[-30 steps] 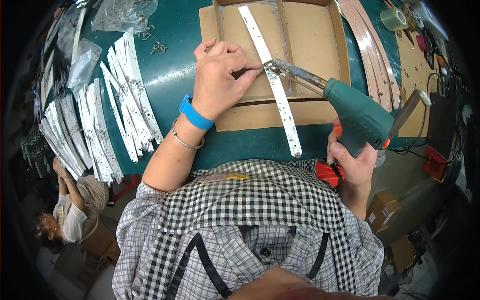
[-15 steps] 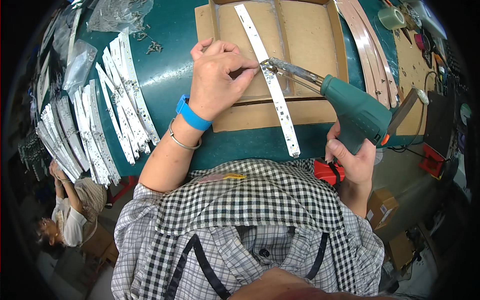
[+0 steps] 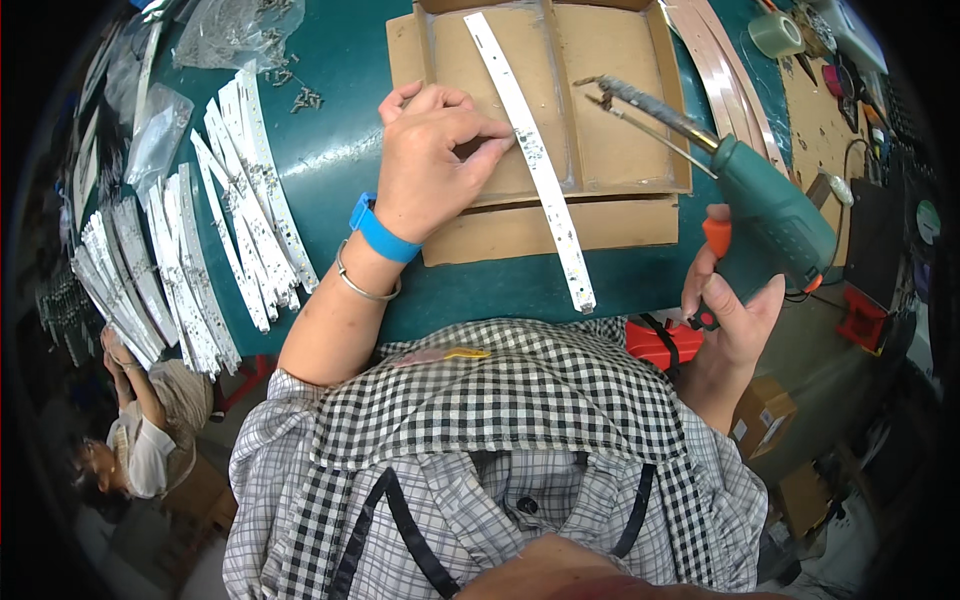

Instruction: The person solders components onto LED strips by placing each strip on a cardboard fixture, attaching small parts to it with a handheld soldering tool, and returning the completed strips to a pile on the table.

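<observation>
A long, narrow white circuit board strip (image 3: pixel 556 220) lies slantwise across a shallow cardboard box, its near end reaching past the box's front edge. At the strip's left edge, thumb and forefinger of my left hand (image 3: pixel 432 150) are pinched together; whatever is between the fingertips is too small to make out. Dark parts dot the strip beside them. My right hand (image 3: pixel 738 318) holds a green soldering gun (image 3: pixel 775 215) by its handle, with the orange trigger in view. The gun's metal tip points left above the box, apart from the strip.
The cardboard box (image 3: pixel 560 228) has a divider inside. Piles of white strips (image 3: pixel 255 190) and plastic bags (image 3: pixel 160 130) lie to the left, near small loose metal parts (image 3: pixel 307 98). Copper-coloured strips (image 3: pixel 722 80) and a tape roll (image 3: pixel 776 36) are at right. Another person (image 3: pixel 150 420) sits far left.
The soldering gun has lifted off the strip and moved right, its tip now away from my left fingertips. My left hand has stayed in place. The strip has shifted very slightly.
</observation>
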The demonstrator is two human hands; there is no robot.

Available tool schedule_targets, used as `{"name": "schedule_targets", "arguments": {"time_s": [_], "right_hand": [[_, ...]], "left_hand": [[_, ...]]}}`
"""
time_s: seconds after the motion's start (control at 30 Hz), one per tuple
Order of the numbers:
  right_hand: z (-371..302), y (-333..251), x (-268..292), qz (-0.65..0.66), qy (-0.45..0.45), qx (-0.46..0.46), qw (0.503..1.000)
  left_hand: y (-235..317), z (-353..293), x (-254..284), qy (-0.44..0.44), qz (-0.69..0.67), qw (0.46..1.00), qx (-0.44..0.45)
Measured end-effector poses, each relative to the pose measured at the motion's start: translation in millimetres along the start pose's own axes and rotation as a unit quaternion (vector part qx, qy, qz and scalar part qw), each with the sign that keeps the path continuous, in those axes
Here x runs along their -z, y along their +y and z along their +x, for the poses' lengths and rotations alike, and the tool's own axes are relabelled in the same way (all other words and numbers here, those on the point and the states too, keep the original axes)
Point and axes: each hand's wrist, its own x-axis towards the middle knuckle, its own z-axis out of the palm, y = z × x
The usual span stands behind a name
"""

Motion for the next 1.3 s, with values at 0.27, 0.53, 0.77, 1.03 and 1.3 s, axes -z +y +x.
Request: {"name": "schedule_targets", "arguments": {"time_s": [0.27, 0.53, 0.77, 1.03, 1.3], "right_hand": [[6, -11, 34, -0.052, 0.107, 0.146, 0.982], [29, 18, 63, -0.390, 0.250, 0.145, 0.874], [51, 39, 55, -0.589, 0.213, 0.199, 0.754], [49, 39, 81, -0.610, 0.187, 0.151, 0.755], [54, 36, 88, -0.597, 0.165, 0.117, 0.777]], "left_hand": [[25, 5, 30, -0.022, 0.098, 0.993, -0.060], [79, 0, 25, -0.253, -0.056, 0.944, -0.205], [89, -9, 50, -0.252, 0.015, 0.944, -0.213], [60, -32, 131, -0.201, 0.132, 0.955, -0.175], [12, -75, 197, -0.190, 0.232, 0.953, -0.052]]}}
